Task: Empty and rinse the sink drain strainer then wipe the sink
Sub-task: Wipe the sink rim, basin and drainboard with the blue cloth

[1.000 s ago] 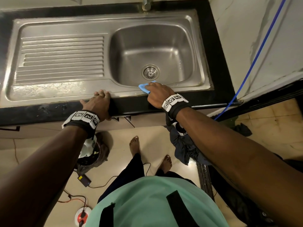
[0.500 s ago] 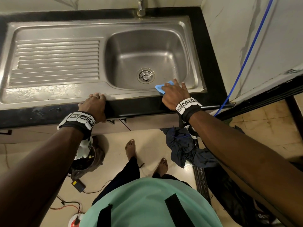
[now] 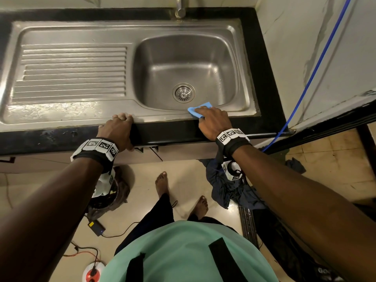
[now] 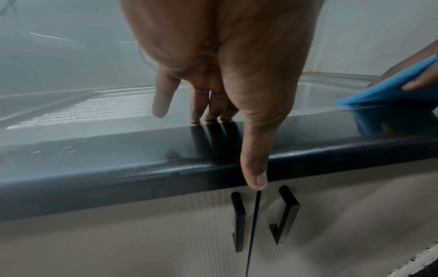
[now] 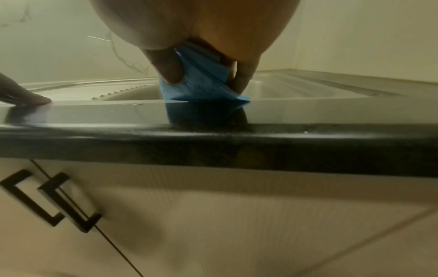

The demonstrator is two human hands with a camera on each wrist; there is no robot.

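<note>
The steel sink [image 3: 162,117] has its basin on the right, and the round drain strainer [image 3: 183,93] sits in the basin floor. My right hand [image 3: 209,116] pinches a folded blue cloth [image 3: 198,109] and presses it on the sink's front rim, just right of the strainer. In the right wrist view the cloth [image 5: 201,91] sits between thumb and fingers of that hand [image 5: 206,80]. My left hand [image 3: 120,124] rests on the black counter edge [image 3: 61,137] with nothing in it. Its fingers [image 4: 213,105] lie straight on the rim and the thumb hangs over the front.
A ribbed drainboard [image 3: 73,72] fills the sink's left half. The tap [image 3: 180,9] stands behind the basin. A blue hose [image 3: 317,64] runs down the right wall. Cabinet doors with black handles [image 4: 238,221] are below. A dark cloth [image 3: 227,186] and cables lie on the floor.
My right hand slid the blue cloth to the right along the front rim, from left of the strainer to right of it. The left hand stayed on the counter edge.
</note>
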